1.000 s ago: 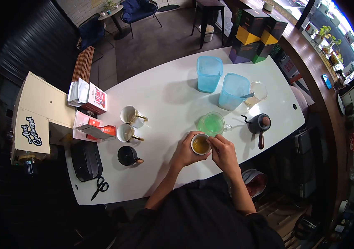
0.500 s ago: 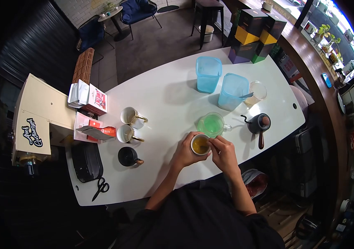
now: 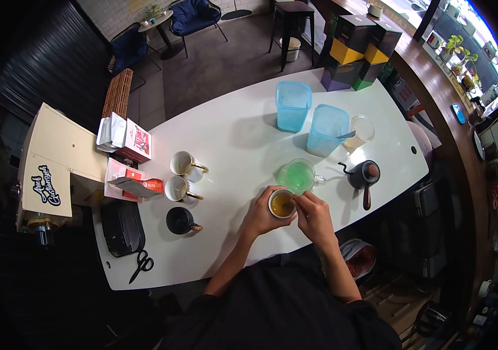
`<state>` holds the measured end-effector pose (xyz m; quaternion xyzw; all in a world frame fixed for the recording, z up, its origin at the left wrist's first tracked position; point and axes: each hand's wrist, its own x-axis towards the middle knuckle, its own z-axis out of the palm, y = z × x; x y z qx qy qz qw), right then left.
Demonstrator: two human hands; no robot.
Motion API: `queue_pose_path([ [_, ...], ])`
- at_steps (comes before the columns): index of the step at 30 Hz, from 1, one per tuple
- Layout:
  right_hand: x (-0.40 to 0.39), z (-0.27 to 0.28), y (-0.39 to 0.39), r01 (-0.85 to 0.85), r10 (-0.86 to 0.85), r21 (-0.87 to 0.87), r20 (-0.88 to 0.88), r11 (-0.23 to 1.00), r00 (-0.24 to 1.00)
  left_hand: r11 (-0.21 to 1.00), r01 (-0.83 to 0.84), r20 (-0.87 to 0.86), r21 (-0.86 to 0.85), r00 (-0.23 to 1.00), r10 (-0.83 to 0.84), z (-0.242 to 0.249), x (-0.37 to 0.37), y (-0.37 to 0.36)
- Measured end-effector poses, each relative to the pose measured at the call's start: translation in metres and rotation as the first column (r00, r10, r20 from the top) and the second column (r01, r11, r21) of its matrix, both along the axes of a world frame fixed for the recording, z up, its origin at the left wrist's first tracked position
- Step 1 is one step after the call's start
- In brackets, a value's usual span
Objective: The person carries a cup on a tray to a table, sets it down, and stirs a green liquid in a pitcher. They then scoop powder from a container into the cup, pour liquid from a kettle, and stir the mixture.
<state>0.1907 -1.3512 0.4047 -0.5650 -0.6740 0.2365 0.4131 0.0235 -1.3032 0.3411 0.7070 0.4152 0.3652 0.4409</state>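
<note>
A white cup (image 3: 276, 210) with yellow-brown liquid (image 3: 279, 205) sits near the table's front edge, its mouth facing up. My left hand (image 3: 261, 214) is wrapped round its left side. Pinched over the right rim, my right hand (image 3: 314, 217) holds what looks like a spoon (image 3: 288, 206); its dark end dips into the liquid and my fingers hide most of the handle. Just beyond both hands stands a clear glass mug (image 3: 297, 175) with green liquid, its handle to the right.
On the white table (image 3: 231, 186) stand two blue containers (image 3: 294, 108), a clear plastic cup (image 3: 362, 131) and a dark kettle-like pot (image 3: 364, 174). At left are two white mugs (image 3: 183, 166), a black mug (image 3: 180, 220), scissors (image 3: 141, 266) and a cream machine (image 3: 50, 157). Boxes (image 3: 351, 52) are stacked behind.
Little differs: the right hand shifts very slightly at the cup's rim. The left hand and cup stay in place, and the view tilts a touch.
</note>
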Motion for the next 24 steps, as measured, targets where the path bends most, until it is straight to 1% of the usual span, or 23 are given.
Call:
queue_pose_path([
  [1,0.0009,-0.002,0.0006,0.049,-0.048,0.012,-0.027,0.999,0.998,1.0,-0.005,0.002,0.007,1.0,0.005,0.0002,0.0005,-0.0005],
  [5,-0.004,-0.0021,0.0027,0.078,-0.078,0.032,-0.004,0.996,0.997,1.0,0.001,0.014,0.011,1.0,-0.001,0.0002,0.0003,0.0],
  [7,-0.0068,-0.0046,0.0021,0.025,-0.023,0.037,-0.037,0.999,0.999,1.0,-0.001,0.015,0.011,1.0,0.001,-0.0027,0.0003,0.0004],
  [8,-0.0077,-0.0033,0.0013,0.024,-0.022,0.037,-0.036,0.999,0.999,1.0,-0.003,0.016,0.012,1.0,0.002,-0.0034,0.0005,0.0],
  [10,-0.0088,0.0013,0.0,-0.068,0.07,0.055,-0.028,0.996,0.997,1.0,0.001,-0.014,-0.011,1.0,-0.001,-0.0042,0.0007,0.0001],
  [11,-0.0083,0.0022,-0.0011,-0.07,0.072,0.056,-0.028,0.996,0.997,1.0,-0.001,-0.013,-0.01,1.0,0.001,-0.0045,0.0005,0.0],
  [13,-0.0052,0.003,-0.0029,-0.076,0.074,0.041,0.054,0.996,0.996,1.0,0.003,-0.018,-0.005,1.0,-0.003,-0.0041,0.0001,0.0004],
  [14,-0.0043,0.0031,-0.0031,-0.076,0.074,0.041,0.054,0.996,0.996,1.0,0.002,-0.018,-0.005,1.0,-0.002,-0.0033,0.0,0.0002],
  [16,-0.003,0.0031,-0.0035,0.033,-0.032,-0.069,0.013,0.997,0.999,1.0,0.0,0.008,0.001,1.0,0.0,-0.0013,0.0003,0.0003],
  [20,-0.0065,0.0003,0.0006,0.064,-0.064,-0.046,-0.007,0.997,0.998,1.0,-0.003,0.005,0.021,1.0,0.003,-0.0011,-0.0004,0.0005],
  [23,-0.0083,-0.0002,0.0,0.017,-0.018,-0.05,-0.016,0.999,1.0,1.0,0.011,-0.003,0.027,1.0,-0.011,-0.0045,-0.0005,0.0006],
  [24,-0.0088,-0.001,0.0001,-0.026,0.026,0.006,-0.019,1.0,0.999,1.0,0.009,-0.014,0.007,1.0,-0.009,-0.0055,-0.0006,0.0002],
])
